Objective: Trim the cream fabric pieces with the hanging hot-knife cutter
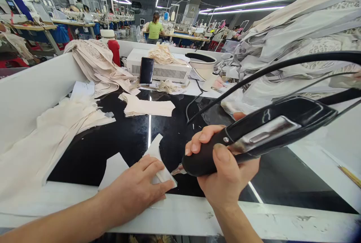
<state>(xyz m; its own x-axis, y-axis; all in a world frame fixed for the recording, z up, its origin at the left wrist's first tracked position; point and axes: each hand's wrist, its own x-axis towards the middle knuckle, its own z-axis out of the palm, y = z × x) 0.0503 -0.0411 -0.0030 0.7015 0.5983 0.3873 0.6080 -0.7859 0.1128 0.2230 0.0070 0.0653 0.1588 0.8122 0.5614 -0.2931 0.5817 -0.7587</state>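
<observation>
Two steady grips, one narrow margin

From where I stand, the right hand [227, 175] is wrapped round a black corded tool [265, 132], its metal tip [179, 169] poking out to the left of that grip. The left hand [138, 186] bears on a white cloth piece [154, 146] right beside the tip; whether its thumb also pinches from beneath, I can't tell, nor whether tip and edge actually meet.

To do this well, I'd say, the left fingers should press flat and even so the cloth can't creep, and sit further back, being awfully near that tip. The right wrist wants to be loose, guiding lightly rather than shoving.

A second white piece [114, 169] peeks out beyond the left grip's outer side, best kept from under the work. The black cable [310, 58] arcs away right of the tool grip; slack would help.

Beyond both grips a cream stack [149, 107] lies on the dark panel [84, 160], then a phone [147, 70] stands before a vented box [172, 73]. Farthest, a person in green [154, 31] faces away.
</observation>
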